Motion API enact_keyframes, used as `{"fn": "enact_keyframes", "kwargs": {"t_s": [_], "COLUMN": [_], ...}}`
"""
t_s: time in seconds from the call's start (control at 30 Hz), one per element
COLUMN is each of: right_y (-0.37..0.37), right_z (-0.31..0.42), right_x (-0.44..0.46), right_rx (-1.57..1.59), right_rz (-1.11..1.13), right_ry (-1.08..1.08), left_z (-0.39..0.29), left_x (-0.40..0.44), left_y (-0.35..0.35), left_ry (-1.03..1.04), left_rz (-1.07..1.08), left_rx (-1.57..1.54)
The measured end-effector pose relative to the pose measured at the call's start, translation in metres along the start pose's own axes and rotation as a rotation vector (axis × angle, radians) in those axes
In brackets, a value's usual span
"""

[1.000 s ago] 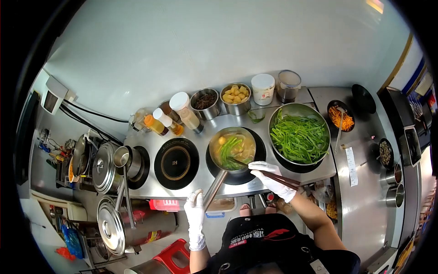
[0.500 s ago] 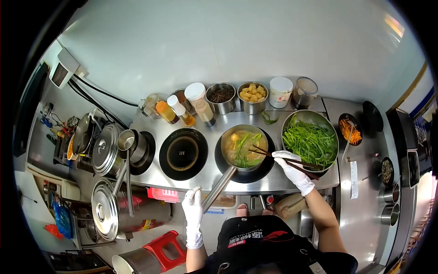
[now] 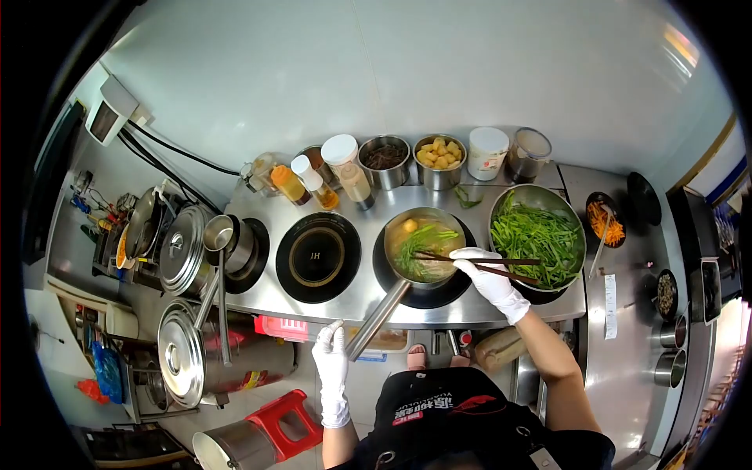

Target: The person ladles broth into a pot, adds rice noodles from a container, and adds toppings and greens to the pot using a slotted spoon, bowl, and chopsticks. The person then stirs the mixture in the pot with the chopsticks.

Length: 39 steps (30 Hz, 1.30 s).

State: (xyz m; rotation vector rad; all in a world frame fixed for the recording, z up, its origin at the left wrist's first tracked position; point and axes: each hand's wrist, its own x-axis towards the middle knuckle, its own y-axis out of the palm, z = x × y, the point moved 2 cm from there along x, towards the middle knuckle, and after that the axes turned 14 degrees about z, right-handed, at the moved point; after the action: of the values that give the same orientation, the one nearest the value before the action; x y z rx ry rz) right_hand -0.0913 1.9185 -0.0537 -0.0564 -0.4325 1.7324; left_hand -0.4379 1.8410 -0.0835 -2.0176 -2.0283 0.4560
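A steel pan (image 3: 398, 222) of broth with green stalks and a yellow piece stands on the black hob in the middle. My right hand (image 3: 487, 283), in a white glove, is closed round dark chopsticks (image 3: 517, 271), whose tips dip among the greens in the pan. Beside the end of the pan's long handle is my left hand (image 3: 331, 356), also gloved, its fingers drawn together; whether anything is in them is hidden. Just right of the pan sits a large bowl of cut greens (image 3: 534, 238).
Bottles (image 3: 290, 185), steel pots of yellow chunks (image 3: 439, 154) and dark strips (image 3: 385, 157), and tubs line the back. A bare hob (image 3: 317, 257) and lidded pots (image 3: 182, 345) stand left. Shredded carrot (image 3: 606, 222) is at the right.
The view has shifted. The chopsticks have moved left and deeper over the pan since half a second ago, and the greens are now bunched together at their tips.
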Motion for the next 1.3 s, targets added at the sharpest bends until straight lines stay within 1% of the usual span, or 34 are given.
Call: {"fn": "enact_keyframes", "kwargs": {"t_s": [0.07, 0.1, 0.17, 0.2, 0.3, 0.33, 0.37, 0.47, 0.5, 0.57, 0.6, 0.63, 0.7, 0.77, 0.83, 0.87, 0.9, 0.97, 1.1, 1.17, 1.3], "right_y": [-0.01, -0.019, -0.029, -0.033, -0.015, -0.007, -0.004, -0.016, -0.018, -0.016, -0.014, -0.014, -0.019, -0.028, -0.032, -0.031, -0.029, -0.018, -0.002, 0.0, 0.0], "right_z": [0.006, 0.011, 0.02, 0.03, 0.027, 0.018, 0.014, -0.007, -0.011, -0.004, 0.003, 0.012, 0.014, 0.017, 0.022, 0.019, 0.023, 0.009, -0.024, -0.036, -0.024], "right_x": [-0.004, -0.007, -0.013, -0.014, -0.014, -0.013, -0.016, -0.018, -0.021, -0.032, -0.031, -0.032, -0.03, -0.026, -0.018, -0.013, -0.006, 0.005, 0.009, 0.006, 0.003], "right_rx": [-0.006, -0.044, 0.058, 0.013, 0.058, 0.126, 0.057, 0.024, 0.09, 0.031, -0.027, -0.032, -0.004, 0.01, 0.072, 0.044, 0.037, -0.005, 0.006, 0.001, -0.029], "right_rz": [-0.011, -0.042, -0.119, -0.106, -0.028, 0.07, 0.153, -0.007, -0.056, -0.033, 0.056, 0.078, 0.016, -0.057, -0.134, -0.163, -0.175, -0.181, -0.144, -0.151, -0.125], "right_ry": [-0.001, -0.062, -0.027, -0.019, -0.136, -0.097, 0.021, 0.007, 0.005, 0.134, -0.013, 0.079, -0.001, -0.164, -0.1, -0.112, -0.077, -0.099, -0.019, -0.069, -0.03], "left_z": [0.004, 0.005, 0.004, 0.004, 0.011, 0.009, 0.007, 0.004, 0.005, 0.006, 0.006, 0.007, 0.008, 0.007, 0.007, 0.007, 0.007, 0.005, 0.006, 0.007, 0.01], "left_x": [-0.002, -0.003, -0.008, -0.01, -0.012, -0.012, -0.011, -0.009, -0.009, -0.009, -0.009, -0.01, -0.01, -0.013, -0.015, -0.014, -0.014, -0.013, -0.013, -0.013, -0.014], "left_y": [-0.003, -0.004, -0.007, -0.009, -0.009, -0.009, -0.008, -0.007, -0.006, -0.005, -0.005, -0.005, -0.005, -0.006, -0.007, -0.008, -0.008, -0.007, -0.007, -0.008, -0.007], "left_ry": [0.007, 0.01, -0.004, -0.013, -0.024, -0.023, -0.022, -0.005, 0.001, -0.002, -0.003, -0.008, -0.018, -0.018, -0.028, -0.035, -0.041, -0.039, 0.005, -0.001, -0.017], "left_rz": [-0.025, -0.037, -0.06, -0.07, -0.06, -0.053, -0.046, -0.05, -0.058, -0.058, -0.055, -0.054, -0.054, -0.056, -0.055, -0.054, -0.051, -0.052, -0.053, -0.056, -0.053], "left_rx": [-0.018, -0.03, -0.017, -0.009, -0.051, -0.032, -0.013, -0.032, -0.052, -0.058, -0.06, -0.053, -0.039, -0.033, -0.032, -0.036, -0.041, -0.063, -0.037, -0.046, -0.047]}}
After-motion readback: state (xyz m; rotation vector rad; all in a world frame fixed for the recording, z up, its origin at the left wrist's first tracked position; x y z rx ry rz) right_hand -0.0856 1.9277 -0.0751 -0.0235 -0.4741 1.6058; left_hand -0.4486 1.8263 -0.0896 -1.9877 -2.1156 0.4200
